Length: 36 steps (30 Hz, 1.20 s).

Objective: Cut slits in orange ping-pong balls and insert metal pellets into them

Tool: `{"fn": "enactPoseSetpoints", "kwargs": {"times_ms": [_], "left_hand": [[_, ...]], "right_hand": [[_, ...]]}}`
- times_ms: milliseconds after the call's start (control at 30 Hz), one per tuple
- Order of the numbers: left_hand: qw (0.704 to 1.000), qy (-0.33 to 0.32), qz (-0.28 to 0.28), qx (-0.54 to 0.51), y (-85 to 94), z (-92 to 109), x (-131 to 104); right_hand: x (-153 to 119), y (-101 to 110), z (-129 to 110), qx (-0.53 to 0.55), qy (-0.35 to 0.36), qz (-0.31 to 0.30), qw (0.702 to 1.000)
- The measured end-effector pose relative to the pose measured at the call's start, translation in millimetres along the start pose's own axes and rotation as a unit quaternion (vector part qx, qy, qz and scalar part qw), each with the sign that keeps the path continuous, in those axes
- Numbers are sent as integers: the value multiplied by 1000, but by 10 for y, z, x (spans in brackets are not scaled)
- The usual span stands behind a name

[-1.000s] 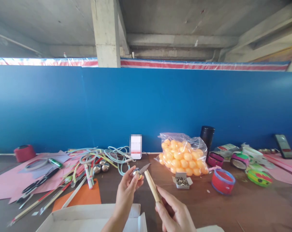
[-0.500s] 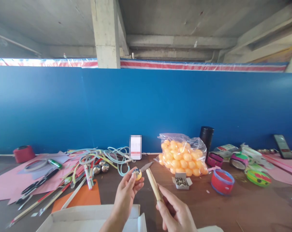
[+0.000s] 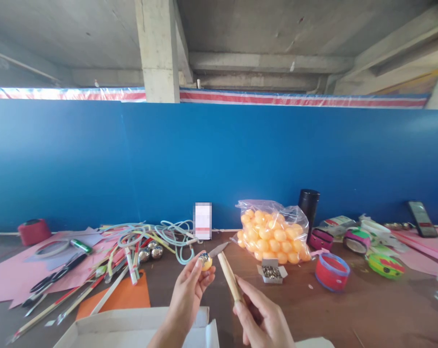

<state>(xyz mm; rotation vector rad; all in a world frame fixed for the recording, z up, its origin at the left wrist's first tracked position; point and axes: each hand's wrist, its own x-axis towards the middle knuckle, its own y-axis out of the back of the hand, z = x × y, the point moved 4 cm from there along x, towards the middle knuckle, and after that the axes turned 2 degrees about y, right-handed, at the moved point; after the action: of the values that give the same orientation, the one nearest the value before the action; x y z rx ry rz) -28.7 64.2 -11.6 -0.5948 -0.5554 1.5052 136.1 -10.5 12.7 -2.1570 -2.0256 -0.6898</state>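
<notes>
Over the brown table [image 3: 386,309], both hands keep much the same places as a second ago. From here, the right hand [image 3: 262,311] has its fingers and thumb clamped round the lower handle of the wooden-handled tool [image 3: 229,278], which slants up and leftward. The left hand [image 3: 187,292], palm turned inward, pinches the shiny ball [image 3: 206,262] between thumb and fingers, just beside the tool's pointed metal end. That ball now shows more yellow below its silver top; whether metal touches it, I can't tell.
</notes>
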Motion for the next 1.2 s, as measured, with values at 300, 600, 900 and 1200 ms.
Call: {"fn": "enactPoseSetpoints", "kwargs": {"times_ms": [300, 600, 900, 1200], "left_hand": [[1000, 0, 13, 3, 27, -18, 17], [1000, -3, 17, 13, 17, -11, 1], [1000, -4, 27, 12, 20, 0, -5], [1000, -4, 26, 13, 24, -2, -2]], "right_hand": [[2, 46, -50, -29, 36, 16, 999], [3, 0, -52, -57, 62, 8, 996], [11, 28, -87, -52, 38, -5, 998], [9, 3, -80, -11, -8, -19, 1000]]}}
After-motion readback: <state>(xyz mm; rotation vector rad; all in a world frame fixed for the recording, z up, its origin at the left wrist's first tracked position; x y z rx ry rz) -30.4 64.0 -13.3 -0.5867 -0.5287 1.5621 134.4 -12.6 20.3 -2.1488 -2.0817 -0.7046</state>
